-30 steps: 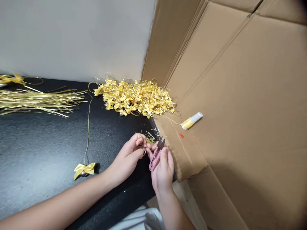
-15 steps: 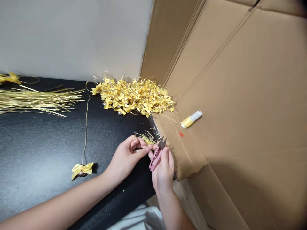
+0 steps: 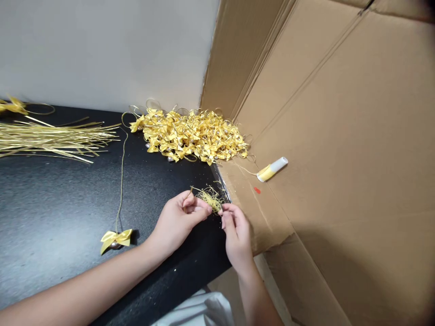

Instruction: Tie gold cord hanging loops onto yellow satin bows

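Note:
My left hand [image 3: 180, 217] is closed, with a short end of gold cord [image 3: 191, 190] sticking up from between its fingers. Opposite it, my right hand [image 3: 237, 231] pinches with thumb and fingertips; whatever it grips is too small to make out. Just beyond both hands, a tangled clump of yellow thread scraps [image 3: 210, 198] lies near the corner of the black table. Further left rests a single yellow ribbon bow [image 3: 116, 237] with a shiny bead beneath it, and a long cord [image 3: 122, 181] runs from it toward the back. No thread snips show now.
A heap of yellow bows [image 3: 193, 136] with looped cords fills the back corner of the black table [image 3: 68, 194]. Gold strips [image 3: 57, 138] lie in a bundle at left. A white tube wound with yellow thread [image 3: 272, 169] is against the cardboard [image 3: 340, 136] on the right.
The pink thread snips have gone from sight in my right hand. That hand has shifted slightly right and now pinches near the thread scraps. My left hand has hardly moved.

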Motion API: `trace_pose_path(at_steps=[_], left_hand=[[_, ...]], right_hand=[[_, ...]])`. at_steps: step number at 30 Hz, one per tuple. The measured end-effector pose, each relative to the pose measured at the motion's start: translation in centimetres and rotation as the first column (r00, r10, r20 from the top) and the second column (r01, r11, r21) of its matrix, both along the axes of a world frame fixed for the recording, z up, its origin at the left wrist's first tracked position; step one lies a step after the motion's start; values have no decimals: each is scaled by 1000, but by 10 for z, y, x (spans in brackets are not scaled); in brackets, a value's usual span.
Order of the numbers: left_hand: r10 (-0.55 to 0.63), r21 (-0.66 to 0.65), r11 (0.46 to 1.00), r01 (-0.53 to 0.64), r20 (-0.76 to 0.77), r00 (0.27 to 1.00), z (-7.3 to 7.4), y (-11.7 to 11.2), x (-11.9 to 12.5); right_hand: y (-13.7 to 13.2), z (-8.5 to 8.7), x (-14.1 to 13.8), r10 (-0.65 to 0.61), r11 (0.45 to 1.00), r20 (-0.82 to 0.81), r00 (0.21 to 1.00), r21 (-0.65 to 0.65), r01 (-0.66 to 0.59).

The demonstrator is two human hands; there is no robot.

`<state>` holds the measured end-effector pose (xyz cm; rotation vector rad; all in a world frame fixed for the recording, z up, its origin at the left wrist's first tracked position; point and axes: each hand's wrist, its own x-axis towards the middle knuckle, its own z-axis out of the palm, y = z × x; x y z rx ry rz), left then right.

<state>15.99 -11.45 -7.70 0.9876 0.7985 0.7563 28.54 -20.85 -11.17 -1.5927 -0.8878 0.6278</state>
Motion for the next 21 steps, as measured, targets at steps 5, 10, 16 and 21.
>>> trace_pose_path(at_steps=[5,10,16,21], left_hand=[[-54,-80,995,54,-4,999,3,0,0],[-112,-161,981,110,-3,994,2,1,2],[-116,-200,974,109,-24,993,2,2,1],[-91,-201,976,79,-51,995,2,1,2]], right_hand=[[-1,1,0,111,992,36,993,-70,-108],[0,3,0,157,984,-12,988,-81,-158],[0,3,1,169,983,-47,985,-66,-172],[0,4,1,181,981,-63,982,-65,-185]])
